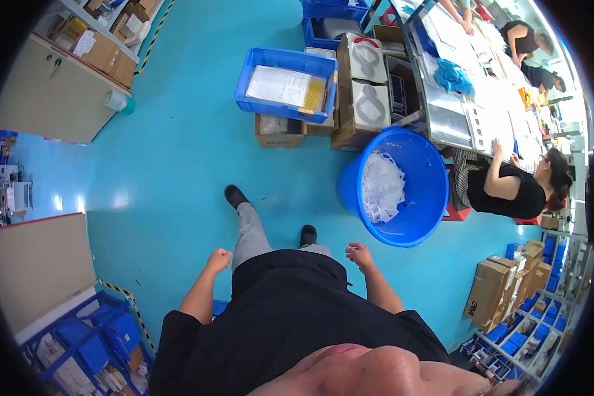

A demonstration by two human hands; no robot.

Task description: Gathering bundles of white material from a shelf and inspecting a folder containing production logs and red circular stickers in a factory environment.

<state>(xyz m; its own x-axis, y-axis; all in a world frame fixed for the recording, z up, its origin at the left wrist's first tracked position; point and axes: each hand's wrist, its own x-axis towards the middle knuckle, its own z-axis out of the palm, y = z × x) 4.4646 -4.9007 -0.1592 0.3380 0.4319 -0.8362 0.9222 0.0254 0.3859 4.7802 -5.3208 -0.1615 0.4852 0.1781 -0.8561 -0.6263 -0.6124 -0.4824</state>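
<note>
My left hand hangs beside my left thigh, its fingers curled in and nothing showing in them. On the other side, my right hand is out from my right hip with fingers loosely curled, also with nothing visible in it. A large round blue bin stands ahead to the right and is the nearest thing to my right hand, though apart from it. White sheet-like scraps lie inside the bin. Both hands are over the turquoise floor, my left foot stepping ahead of my right.
Ahead, a blue crate holding papers rests on cardboard boxes. White moulded trays are stacked beside it. At right, a person sits at a long worktable. Brown cartons stand lower right; a blue rack lower left.
</note>
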